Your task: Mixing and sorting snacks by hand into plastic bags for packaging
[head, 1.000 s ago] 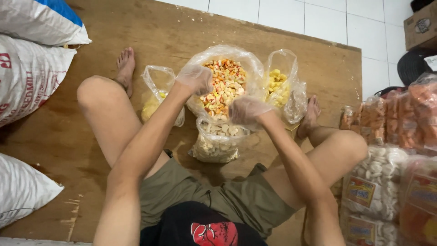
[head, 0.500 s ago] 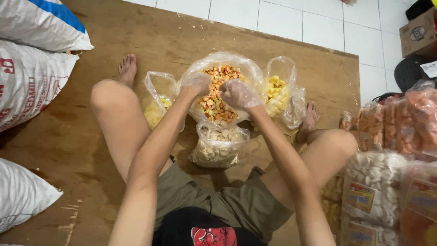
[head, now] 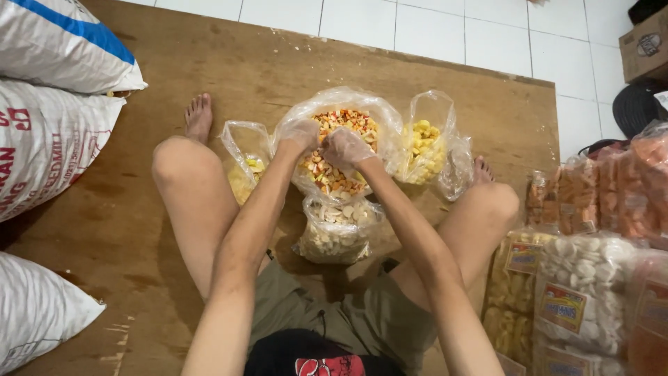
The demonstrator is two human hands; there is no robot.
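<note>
I sit on a wooden board with several open clear plastic bags between my legs. Both hands wear thin clear plastic gloves and reach into the big middle bag [head: 348, 104] of orange, red and pale crackers. My left hand [head: 300, 134] is on its left side, my right hand [head: 346, 147] beside it, fingers curled among the crackers; whether they grip any is hidden. A smaller bag of white crackers [head: 337, 233] lies just below them. A bag of yellow crackers [head: 426, 143] stands on the right, another yellowish bag [head: 245, 167] on the left.
Large white woven sacks [head: 49, 104] lie along the left edge, another sack [head: 35, 310] at lower left. Sealed packs of crackers [head: 584, 278] are stacked at the right. The wooden board [head: 139, 230] meets white floor tiles [head: 487, 35] at the far side; a cardboard box [head: 647, 45] sits top right.
My right hand has moved from above the white-cracker bag up into the big middle bag beside my left hand. The view has shifted slightly.
</note>
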